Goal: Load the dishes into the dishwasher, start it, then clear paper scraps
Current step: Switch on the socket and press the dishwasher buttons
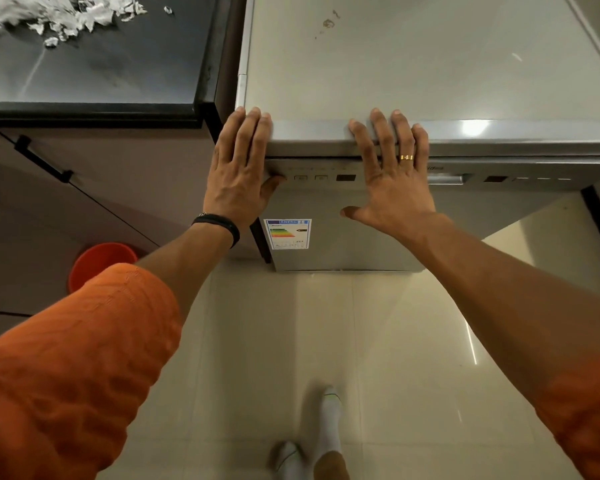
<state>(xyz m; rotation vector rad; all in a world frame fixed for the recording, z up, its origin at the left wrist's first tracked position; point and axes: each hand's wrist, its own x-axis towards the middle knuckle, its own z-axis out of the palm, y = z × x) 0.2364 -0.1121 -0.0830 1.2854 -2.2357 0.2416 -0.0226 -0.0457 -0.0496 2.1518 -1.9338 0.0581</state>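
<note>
The grey dishwasher (pixel 413 81) stands on the right with its door shut. Small buttons (pixel 321 177) run along the door's top, and a colourful sticker (pixel 287 233) is on its front. White torn paper scraps (pixel 49 12) lie heaped far left on the dark counter (pixel 101 71).

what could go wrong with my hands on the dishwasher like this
The left hand has its thumb at the end button of the control panel, so it may hit the wrong key. The right hand covers part of the same panel and could nudge a setting. Loose paper scraps on the counter could scatter.
</note>
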